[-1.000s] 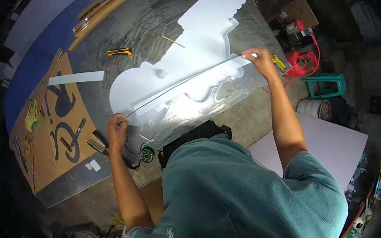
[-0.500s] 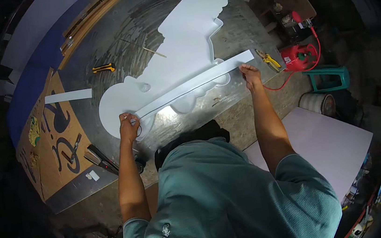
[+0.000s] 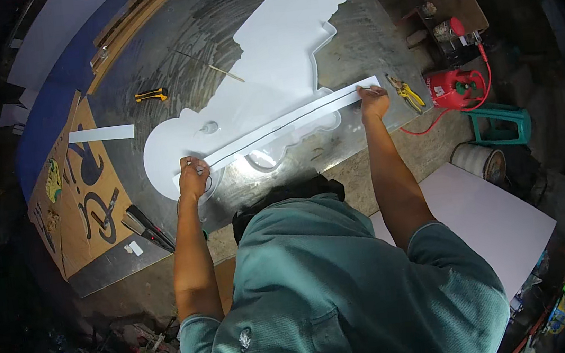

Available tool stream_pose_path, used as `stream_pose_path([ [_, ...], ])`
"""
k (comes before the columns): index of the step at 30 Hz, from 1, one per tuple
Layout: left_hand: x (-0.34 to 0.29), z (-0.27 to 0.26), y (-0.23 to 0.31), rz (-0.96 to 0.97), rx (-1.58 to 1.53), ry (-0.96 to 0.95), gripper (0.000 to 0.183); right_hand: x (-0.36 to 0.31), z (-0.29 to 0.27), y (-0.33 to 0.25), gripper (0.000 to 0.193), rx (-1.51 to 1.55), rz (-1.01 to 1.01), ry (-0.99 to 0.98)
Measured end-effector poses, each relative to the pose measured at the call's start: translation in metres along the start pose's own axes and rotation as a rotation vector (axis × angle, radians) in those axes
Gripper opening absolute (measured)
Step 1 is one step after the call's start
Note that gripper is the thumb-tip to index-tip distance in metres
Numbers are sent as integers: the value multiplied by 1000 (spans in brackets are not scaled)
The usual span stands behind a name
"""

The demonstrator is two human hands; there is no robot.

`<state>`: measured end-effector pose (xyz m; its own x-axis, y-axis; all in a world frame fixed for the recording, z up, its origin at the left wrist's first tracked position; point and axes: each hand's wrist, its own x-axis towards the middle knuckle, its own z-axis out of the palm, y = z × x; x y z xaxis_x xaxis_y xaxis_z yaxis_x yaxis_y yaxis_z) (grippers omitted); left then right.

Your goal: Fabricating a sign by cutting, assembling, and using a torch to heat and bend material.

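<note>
Left hand [image 3: 194, 180] and right hand [image 3: 374, 103] pinch a dark cord [image 3: 290, 123] along a flat white strip [image 3: 278, 134]; rightward, a rounded red tank [image 3: 443, 91].

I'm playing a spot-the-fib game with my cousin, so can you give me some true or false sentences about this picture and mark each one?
1. A dark cord runs between the left hand and the right hand. True.
2. The cutter lies on the cardboard. False: it lies on the grey table.
3. The pliers have yellow handles. True.
4. The plastic stool is orange. False: it is green.
5. The tank is red. True.
</note>
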<state>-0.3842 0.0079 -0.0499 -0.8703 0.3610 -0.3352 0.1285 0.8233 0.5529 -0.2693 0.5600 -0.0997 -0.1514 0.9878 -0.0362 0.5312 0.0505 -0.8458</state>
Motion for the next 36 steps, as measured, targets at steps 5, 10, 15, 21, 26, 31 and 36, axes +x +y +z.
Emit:
stream_pose_path([
  [5,13,4,17,75,19,4,13,25,3,18,23,86,51,-34],
  [10,17,12,33,3,-15,-40,13,36,4,26,28,511,137,-144],
  [15,15,15,36,-11,-18,-56,13,25,4,9,40,112,128,115],
  [21,18,19,29,9,-39,-49,14,16,3,11,44,-236,251,208],
  [26,17,28,17,38,-100,-13,15,35,6,40,28,280,513,-85],
  [31,16,26,17,33,22,57,24,47,-1,49,24,614,662,-295],
  [36,13,23,26,-55,-75,48,18,56,-4,48,24,476,686,-356],
])
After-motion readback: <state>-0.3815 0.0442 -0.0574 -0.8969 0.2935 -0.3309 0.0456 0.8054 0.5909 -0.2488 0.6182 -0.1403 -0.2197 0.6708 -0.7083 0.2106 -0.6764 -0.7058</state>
